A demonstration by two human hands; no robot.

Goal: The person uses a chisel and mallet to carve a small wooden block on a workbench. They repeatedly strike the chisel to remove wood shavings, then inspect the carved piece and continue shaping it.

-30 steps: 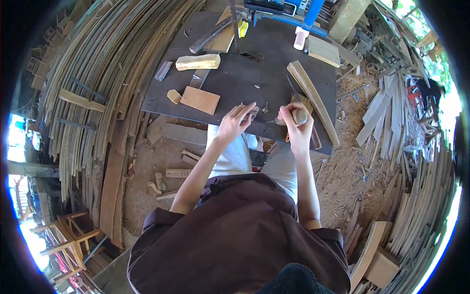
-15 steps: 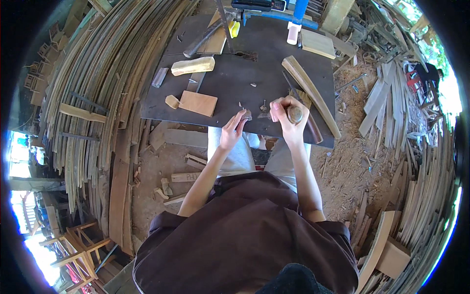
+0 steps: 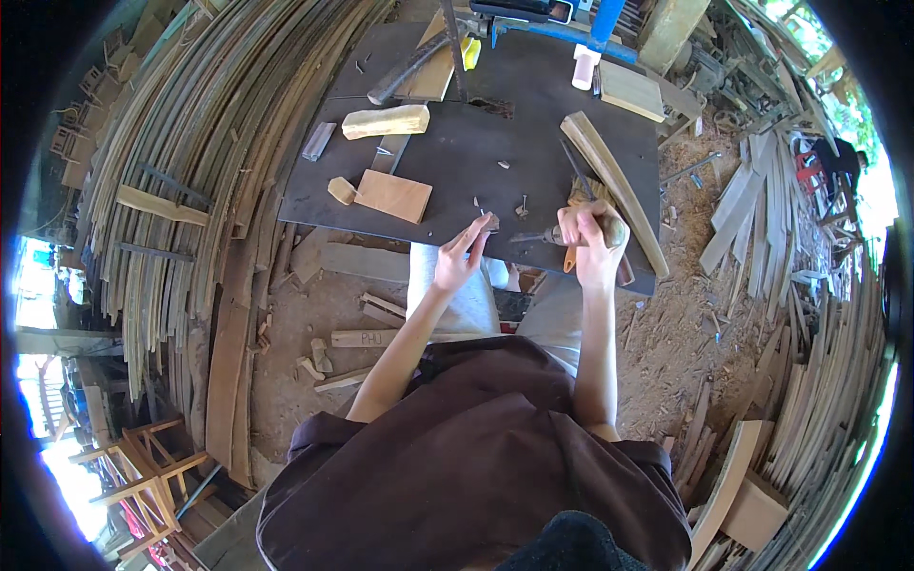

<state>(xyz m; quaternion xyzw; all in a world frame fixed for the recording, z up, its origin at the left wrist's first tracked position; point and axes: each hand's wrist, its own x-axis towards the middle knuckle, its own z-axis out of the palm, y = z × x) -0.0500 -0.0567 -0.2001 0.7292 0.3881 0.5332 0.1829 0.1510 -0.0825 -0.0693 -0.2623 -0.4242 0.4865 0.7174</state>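
My left hand (image 3: 461,259) is at the table's near edge, its fingers closed on a small brownish piece (image 3: 492,225) too small to name. Just to the right, my right hand (image 3: 592,240) grips the round wooden handle (image 3: 617,234) of a chisel-like tool. Its dark metal blade (image 3: 529,237) points left, toward the left hand, with a gap between. A nail (image 3: 522,205) and small chips lie just beyond. Under and beside the right hand are an orange handle (image 3: 569,259) and a small wooden block (image 3: 584,190), partly hidden.
On the dark table (image 3: 457,162) lie a flat wooden board (image 3: 395,195), a pale wood block (image 3: 386,122), a hammer (image 3: 409,71) and a long wooden strip (image 3: 619,190). A white bottle (image 3: 584,71) stands near a blue clamp frame (image 3: 552,30). Stacked planks (image 3: 190,190) line the left.
My right hand has tilted and moved slightly right, so the tool's blade now shows lying sideways. My left hand stays close to the same spot; the view has shifted a little.
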